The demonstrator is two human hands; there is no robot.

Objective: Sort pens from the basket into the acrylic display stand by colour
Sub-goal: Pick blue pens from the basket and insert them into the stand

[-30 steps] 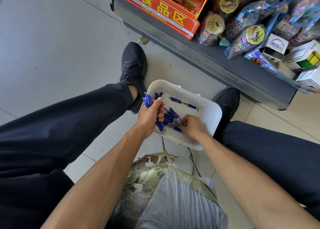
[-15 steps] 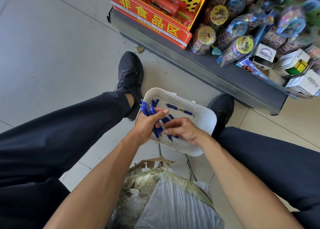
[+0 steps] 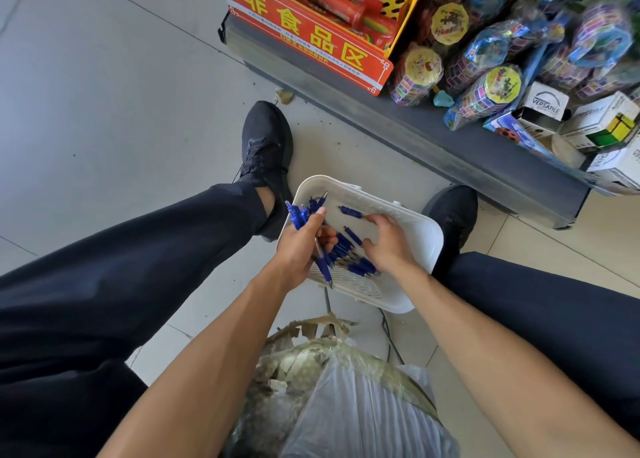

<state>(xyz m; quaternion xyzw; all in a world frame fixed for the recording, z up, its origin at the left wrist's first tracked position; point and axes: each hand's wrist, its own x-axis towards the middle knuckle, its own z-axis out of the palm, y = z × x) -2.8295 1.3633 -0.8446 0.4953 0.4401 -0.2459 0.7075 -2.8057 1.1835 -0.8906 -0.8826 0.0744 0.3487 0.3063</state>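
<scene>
Left hand (image 3: 300, 246) gripped a bundle of blue pens (image 3: 304, 215) over the near-left corner of the white basket (image 3: 420, 243); right hand (image 3: 389, 244) lay inside the basket on the loose pens (image 3: 349, 249), fingers curled, whether pinching one could not be told; one pen (image 3: 350, 211) sat near the far edge; acrylic stand not in view. Risk: the bundle looked splayed, so adding another could let pens slip out and fall onto the floor (image 3: 104, 111).

Basket (image 3: 420, 239) on floor (image 3: 104, 94) between two shoes; pens (image 3: 349, 246) inside; shelf (image 3: 450, 146) at 1 o'clock; bag (image 3: 346, 405) at 6.
</scene>
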